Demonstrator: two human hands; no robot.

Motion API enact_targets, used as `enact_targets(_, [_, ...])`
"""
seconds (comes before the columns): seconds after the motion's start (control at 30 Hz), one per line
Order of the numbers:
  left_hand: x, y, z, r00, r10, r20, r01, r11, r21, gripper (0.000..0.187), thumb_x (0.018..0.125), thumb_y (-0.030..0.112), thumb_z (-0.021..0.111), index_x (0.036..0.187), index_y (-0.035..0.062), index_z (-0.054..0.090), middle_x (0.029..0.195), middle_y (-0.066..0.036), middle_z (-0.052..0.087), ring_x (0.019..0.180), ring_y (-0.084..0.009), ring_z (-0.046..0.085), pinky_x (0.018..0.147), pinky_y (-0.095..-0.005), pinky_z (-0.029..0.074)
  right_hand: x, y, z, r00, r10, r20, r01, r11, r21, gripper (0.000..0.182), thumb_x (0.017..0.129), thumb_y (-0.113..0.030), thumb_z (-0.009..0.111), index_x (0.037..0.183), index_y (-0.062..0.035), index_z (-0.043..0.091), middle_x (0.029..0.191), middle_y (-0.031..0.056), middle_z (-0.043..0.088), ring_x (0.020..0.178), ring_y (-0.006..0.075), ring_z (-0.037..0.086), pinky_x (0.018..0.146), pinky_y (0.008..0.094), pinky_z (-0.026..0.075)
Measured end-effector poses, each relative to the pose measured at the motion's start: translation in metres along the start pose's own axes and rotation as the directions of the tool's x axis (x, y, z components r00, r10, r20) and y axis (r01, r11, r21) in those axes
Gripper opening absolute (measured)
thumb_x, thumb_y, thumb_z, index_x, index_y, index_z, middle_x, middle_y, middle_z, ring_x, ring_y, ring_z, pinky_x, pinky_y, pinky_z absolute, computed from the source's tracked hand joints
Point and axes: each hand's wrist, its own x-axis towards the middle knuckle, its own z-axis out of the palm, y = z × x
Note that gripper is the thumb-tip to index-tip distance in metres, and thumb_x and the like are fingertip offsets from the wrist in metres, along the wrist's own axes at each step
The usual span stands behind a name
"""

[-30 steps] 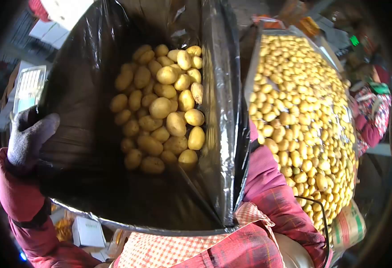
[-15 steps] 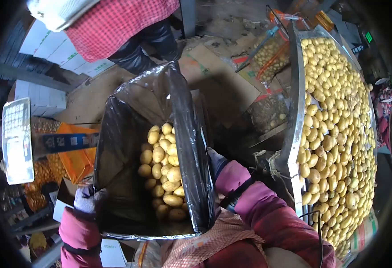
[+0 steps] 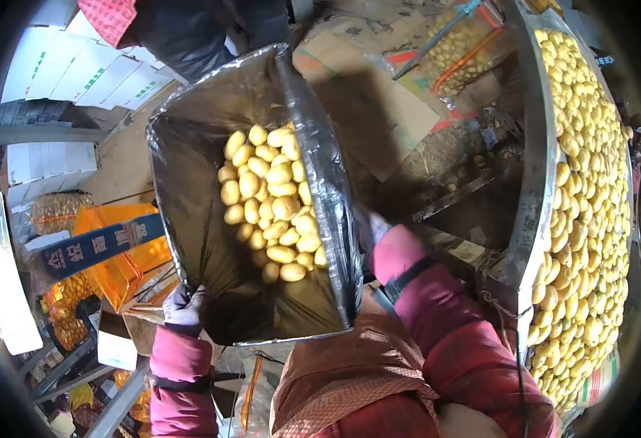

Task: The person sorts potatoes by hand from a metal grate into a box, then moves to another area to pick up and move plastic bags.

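A metal-rimmed table [image 3: 539,182] is seen along the right side of the view, its surface covered by a broad heap of potatoes [image 3: 581,197] that is spread from the far end to the near end and reaches the left rim. A box lined with black plastic [image 3: 196,190] is held in front of the body, well apart from the table, with its opening turned toward the camera. Beyond its far edge, the dark-clad legs of another person [image 3: 185,33] are seen, and white cartons [image 3: 79,69] are stacked to the left of them. Past the far right corner of the box, a clear bag of potatoes [image 3: 455,62] is laid on the floor. Outside its left edge, an orange bag [image 3: 112,274] is crossed by a dark blue strip with pale characters [image 3: 101,247], and a bright white panel [image 3: 5,281] is set farther left. The near left corner of the box is grasped by the gloved left hand [image 3: 184,305]. The gloved right hand [image 3: 373,228] is placed at the outside of the right wall; its fingers are hidden, so its grip cannot be told. Inside the box, loose yellow potatoes [image 3: 273,193] are gathered against the right wall, and bare liner is exposed along the left and near edges.
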Motion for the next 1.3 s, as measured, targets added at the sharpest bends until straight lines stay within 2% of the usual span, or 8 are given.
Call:
enact_targets(0.03, [-0.003,0.008,0.006,0.993,0.109,-0.032,-0.114,0.923,-0.369,0.023,0.089,0.012,0.062,0.110,0.0014,0.065,0.103,-0.005,0.069,0.091,-0.0127,0.061,0.082,-0.0281,0.047,-0.009,0.000,-0.008,0.999,0.054,0.006,-0.054,0.994,0.092,0.040,0.091,-0.039,0.058,0.110,-0.0046,0.063,0.102,0.0096,0.068,0.087,0.0227,0.066,0.077,0.0385,0.054])
enact_targets(0.37, [0.026,-0.016,0.014,0.998,0.056,0.012,-0.052,0.976,-0.210,0.019,0.086,0.016,0.065,0.102,0.0054,0.067,0.093,-0.001,0.068,0.082,-0.0126,0.061,0.075,-0.0311,0.049,-0.166,0.030,0.037,0.909,0.084,-0.408,-0.163,0.973,-0.162,0.028,0.095,-0.023,0.056,0.117,-0.0061,0.061,0.107,0.0066,0.066,0.096,0.0170,0.063,0.083,0.0318,0.050])
enact_targets(0.57, [0.037,-0.010,0.021,0.993,-0.115,-0.017,0.116,0.993,0.024,0.024,0.084,0.028,0.064,0.099,0.0087,0.064,0.081,-0.005,0.066,0.070,-0.0177,0.058,0.068,-0.0332,0.047,-0.288,-0.065,0.104,0.986,-0.169,0.002,0.160,0.931,-0.327,0.025,0.097,-0.012,0.049,0.117,0.0003,0.057,0.110,0.0133,0.065,0.103,0.0208,0.063,0.086,0.0296,0.050])
enact_targets(0.9, [-0.009,-0.087,0.092,0.991,0.043,-0.127,-0.090,0.912,-0.399,0.037,0.085,0.029,0.064,0.110,0.0022,0.055,0.090,-0.009,0.061,0.083,-0.0169,0.055,0.078,-0.0325,0.046,-0.482,-0.176,-0.025,0.250,-0.872,-0.421,0.340,0.486,-0.805,0.032,0.098,-0.011,0.047,0.128,0.0000,0.050,0.126,0.0119,0.053,0.111,0.0217,0.056,0.095,0.0321,0.047])
enact_targets(1.0, [-0.008,-0.083,0.099,0.989,-0.012,-0.144,-0.052,0.901,-0.430,0.038,0.085,0.028,0.063,0.111,0.0010,0.054,0.096,-0.012,0.062,0.088,-0.0190,0.057,0.080,-0.0344,0.046,-0.473,-0.154,-0.058,0.582,-0.768,0.268,-0.257,-0.487,-0.835,0.040,0.092,-0.005,0.053,0.130,0.0012,0.047,0.131,0.0177,0.047,0.118,0.0298,0.050,0.099,0.0383,0.043])
enact_targets(1.13, [0.000,-0.094,0.109,0.988,0.047,-0.149,-0.114,0.870,-0.480,0.035,0.085,0.026,0.062,0.111,0.0031,0.055,0.097,-0.013,0.063,0.090,-0.0272,0.060,0.082,-0.0365,0.046,-0.401,-0.094,0.046,0.581,-0.811,-0.070,-0.114,0.004,-0.993,0.064,0.081,-0.016,0.064,0.137,0.0004,0.038,0.133,0.0230,0.042,0.120,0.0407,0.044,0.100,0.0463,0.039])
enact_targets(1.2, [-0.004,-0.093,0.110,0.990,-0.012,-0.139,-0.058,0.872,-0.486,0.037,0.086,0.026,0.061,0.115,0.0043,0.055,0.103,-0.014,0.064,0.096,-0.0294,0.061,0.085,-0.0373,0.046,-0.387,-0.097,0.031,0.551,-0.824,0.132,-0.309,-0.348,-0.885,0.077,0.077,-0.021,0.068,0.141,0.0007,0.031,0.133,0.0263,0.040,0.116,0.0441,0.045,0.101,0.0473,0.038])
enact_targets(1.3, [-0.011,-0.071,0.095,0.991,-0.033,-0.131,-0.011,0.946,-0.323,0.033,0.087,0.015,0.059,0.118,0.0042,0.053,0.100,-0.005,0.063,0.091,-0.0180,0.057,0.082,-0.0309,0.046,-0.388,-0.100,0.032,0.590,-0.805,0.070,-0.190,-0.222,-0.956,0.075,0.078,-0.021,0.067,0.139,0.0026,0.031,0.133,0.0288,0.039,0.119,0.0426,0.045,0.100,0.0459,0.040])
